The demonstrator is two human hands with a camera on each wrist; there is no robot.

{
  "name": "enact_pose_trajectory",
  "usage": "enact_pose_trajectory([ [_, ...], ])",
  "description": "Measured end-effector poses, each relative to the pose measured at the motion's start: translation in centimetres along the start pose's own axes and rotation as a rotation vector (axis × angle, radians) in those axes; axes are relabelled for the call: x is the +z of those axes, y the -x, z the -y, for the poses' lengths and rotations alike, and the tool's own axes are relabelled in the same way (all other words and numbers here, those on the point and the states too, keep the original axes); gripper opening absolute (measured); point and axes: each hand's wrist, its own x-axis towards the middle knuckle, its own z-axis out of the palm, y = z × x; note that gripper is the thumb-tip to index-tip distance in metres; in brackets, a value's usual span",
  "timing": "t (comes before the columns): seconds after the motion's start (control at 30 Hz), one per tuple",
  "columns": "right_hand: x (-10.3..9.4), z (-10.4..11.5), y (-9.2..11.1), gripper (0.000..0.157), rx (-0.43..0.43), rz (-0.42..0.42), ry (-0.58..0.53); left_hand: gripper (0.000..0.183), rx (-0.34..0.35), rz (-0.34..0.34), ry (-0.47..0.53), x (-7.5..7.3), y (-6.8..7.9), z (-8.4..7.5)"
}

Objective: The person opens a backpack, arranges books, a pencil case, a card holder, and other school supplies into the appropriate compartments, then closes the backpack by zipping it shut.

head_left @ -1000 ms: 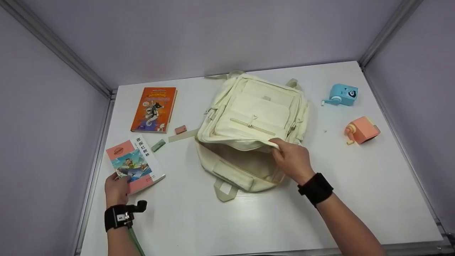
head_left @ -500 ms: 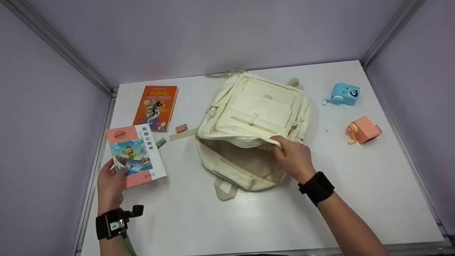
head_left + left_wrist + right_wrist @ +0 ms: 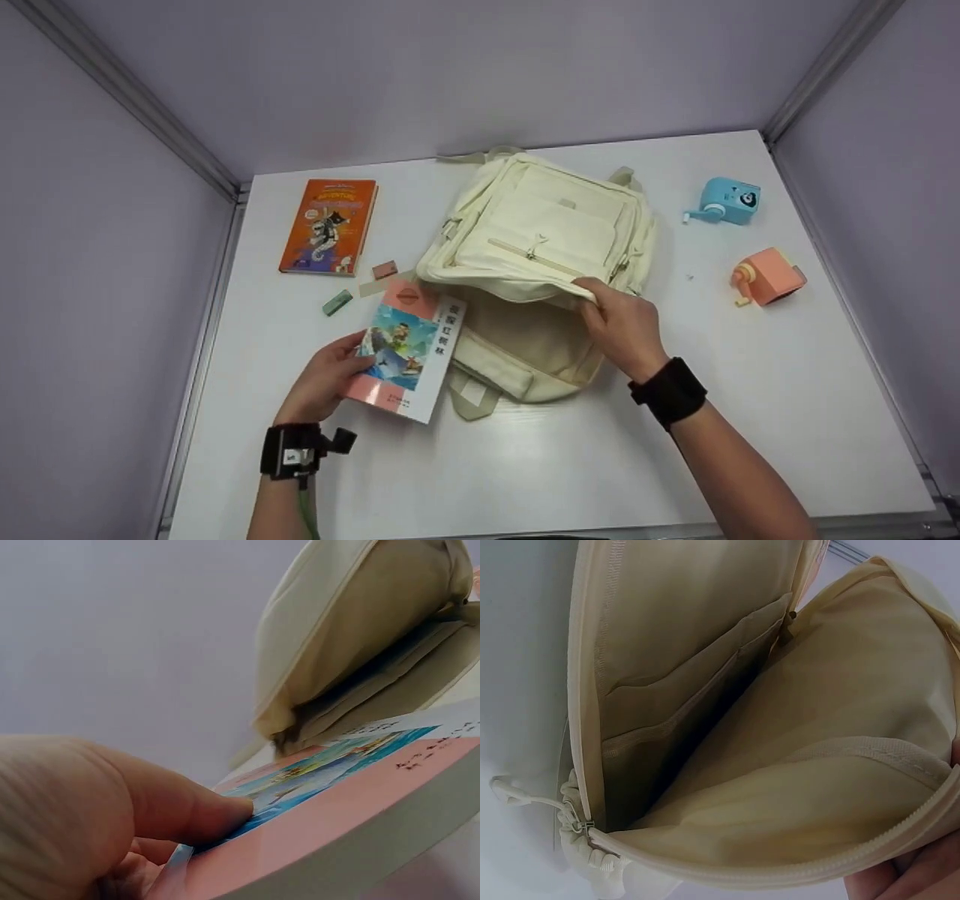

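Observation:
A cream backpack [image 3: 551, 217] lies on the white table, its main compartment unzipped and gaping toward me. My right hand [image 3: 622, 326] pinches the upper edge of that opening and lifts it. Inner sleeve pockets [image 3: 690, 697] show within in the right wrist view. My left hand [image 3: 326, 379] grips a pink-and-white paperback book [image 3: 405, 352] by its left side, thumb on the cover [image 3: 225, 817] and the other fingers underneath. The book is raised over the table, tilted, and overlaps the left end of the opening in the head view.
An orange book [image 3: 330, 225] lies at the back left. Near it are a green eraser [image 3: 337, 302] and a pink eraser [image 3: 385, 270], close to a backpack strap. On the right stand a blue crank pencil sharpener [image 3: 729, 200] and a pink one [image 3: 771, 277]. Pale walls enclose the table.
My left hand has lifted the paperback off the table at the left and carried it rightward to the backpack's opening. My right hand keeps holding the edge, almost unmoved.

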Motion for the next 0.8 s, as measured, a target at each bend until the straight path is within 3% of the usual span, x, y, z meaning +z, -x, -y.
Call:
enact_pose_trajectory([
  [0.2,0.1,-0.1,0.1,0.022,0.002,-0.002,0.008,0.057,-0.016,0.196,0.043,4.0,-3.1,-0.3],
  [0.33,0.2,0.0,0.0,0.021,0.012,0.001,0.006,0.053,-0.004,0.279,0.036,6.6,-5.4,-0.8],
  [0.63,0.2,0.0,0.1,0.021,0.040,0.015,-0.007,0.064,0.059,0.337,0.038,10.9,-10.3,-1.7],
  [0.8,0.1,-0.1,0.2,0.022,0.038,0.014,-0.016,0.049,0.090,0.343,0.121,12.5,-12.5,-1.7],
])
